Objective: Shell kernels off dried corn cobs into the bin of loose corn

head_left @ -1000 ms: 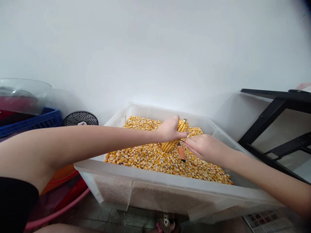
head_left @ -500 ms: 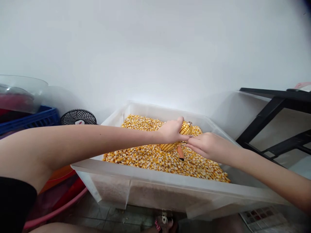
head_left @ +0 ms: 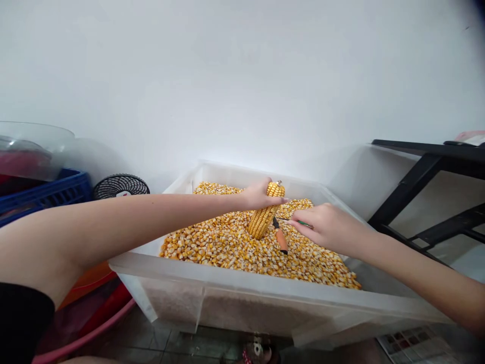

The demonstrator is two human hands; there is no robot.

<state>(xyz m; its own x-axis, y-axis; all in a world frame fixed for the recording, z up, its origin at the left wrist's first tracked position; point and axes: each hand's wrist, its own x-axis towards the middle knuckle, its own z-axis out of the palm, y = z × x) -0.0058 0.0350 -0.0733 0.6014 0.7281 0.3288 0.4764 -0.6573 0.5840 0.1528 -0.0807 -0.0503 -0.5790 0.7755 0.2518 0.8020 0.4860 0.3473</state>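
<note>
My left hand (head_left: 258, 196) is wrapped round an ear of corn (head_left: 262, 221), which stands tilted with its stalk end up and its lower end on the loose kernels (head_left: 231, 247). To the right of the ear, my right hand (head_left: 329, 226) is closed on a thin tool (head_left: 305, 224) with a bit of green on its handle. The tool's narrow dark shaft points left toward the ear; whether its tip touches the corn I cannot tell. Between the hands, a tool with an orange handle (head_left: 281, 239) lies on the kernels.
A whitish plastic bin (head_left: 242, 275) holds the kernels, against a white wall. On the left are a blue crate (head_left: 71, 189), a black fan grille (head_left: 121, 186) and a pink-rimmed tub (head_left: 89, 336). A black-framed stand (head_left: 424, 172) is at the right.
The ear of corn has come more upright and shifted left with my left hand. My right hand has drawn slightly apart from it, and the tool's shaft and green part now show.
</note>
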